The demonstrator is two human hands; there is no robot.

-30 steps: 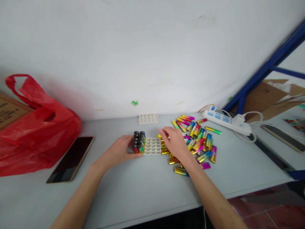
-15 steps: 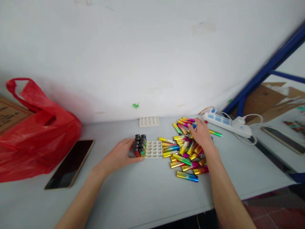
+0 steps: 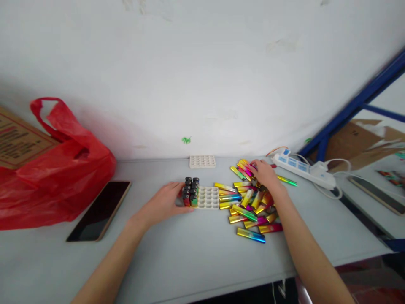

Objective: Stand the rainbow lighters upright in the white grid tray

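Note:
My left hand (image 3: 167, 199) is wrapped round the left end of a white tray (image 3: 209, 198) with round hollows, thumb at the front and fingers behind. Several lighters (image 3: 191, 192) with black tops stand upright in two columns at that end, and the tray's right part shows bare hollows. Beside the tray lies a loose heap of shiny lighters (image 3: 248, 214) in gold, blue, green, red and magenta. At the heap's far side my right hand (image 3: 265, 172) has its fingers curled down on a lighter (image 3: 249, 169); the fingertips are partly hidden.
A second white tray (image 3: 202, 161) lies by the wall. To the left are a phone (image 3: 98, 211), a red plastic bag (image 3: 63, 177) and a cardboard box (image 3: 22, 139). A white power strip (image 3: 303, 171) with cables and a blue metal frame (image 3: 344, 112) stand right.
My right hand has shifted slightly left over the far side of the heap, and the blue lighter end by its fingers no longer shows. My left hand stays at the tray. The view has shifted slightly.

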